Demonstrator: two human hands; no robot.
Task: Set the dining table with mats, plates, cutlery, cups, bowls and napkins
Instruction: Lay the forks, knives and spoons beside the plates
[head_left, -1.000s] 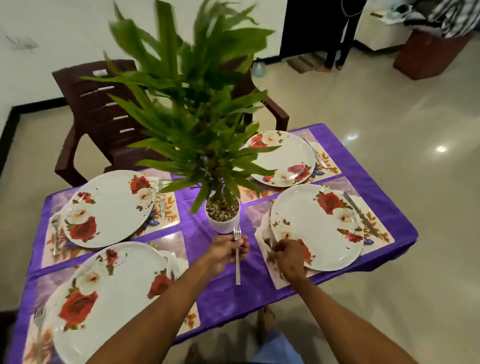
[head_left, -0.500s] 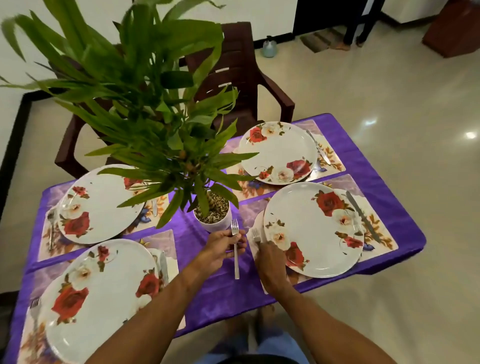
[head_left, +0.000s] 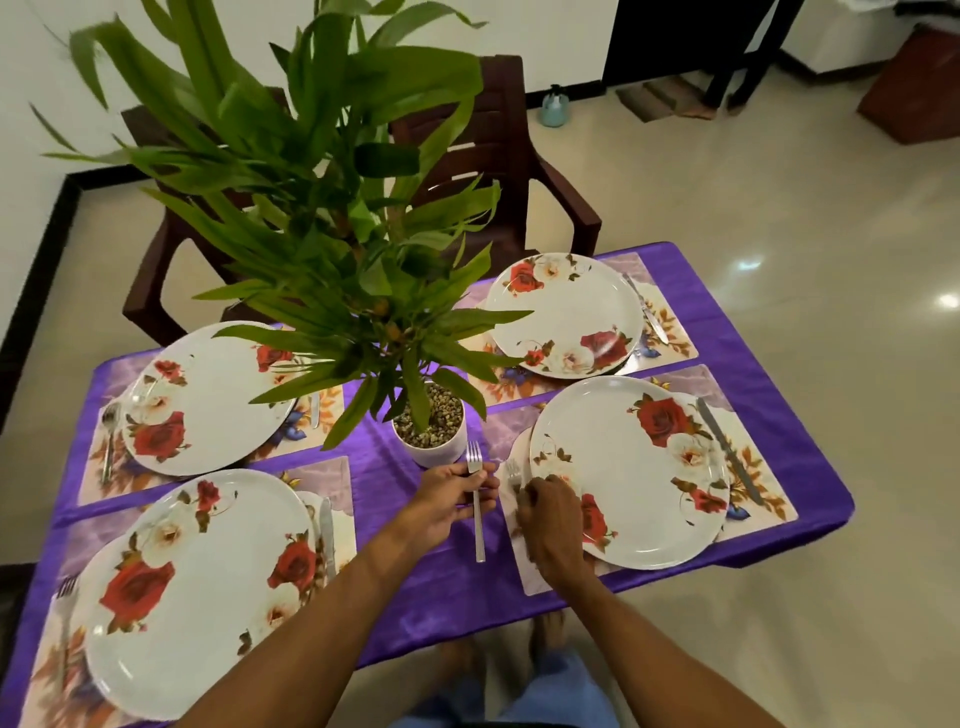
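Several white plates with red roses lie on floral mats on a purple tablecloth (head_left: 737, 270). My left hand (head_left: 452, 499) is closed on a silver fork (head_left: 476, 499), tines pointing away, just in front of the white plant pot (head_left: 434, 449). My right hand (head_left: 550, 512) rests on the left edge of the near right plate (head_left: 631, 470), fingers on a second fork (head_left: 513, 474) that lies on the mat (head_left: 753, 457) beside the plate. A knife (head_left: 727, 449) lies right of that plate.
A tall leafy plant rises from the pot at the table's middle and hides part of the far plates (head_left: 566, 314). A brown chair (head_left: 498, 171) stands behind the table. The near left plate (head_left: 197, 582) has a knife (head_left: 327, 530) and a fork (head_left: 65, 597) beside it.
My right hand slid forward along the near right plate's left edge onto the second fork. My left hand keeps the same fork in about the same place. The view shifted slightly.
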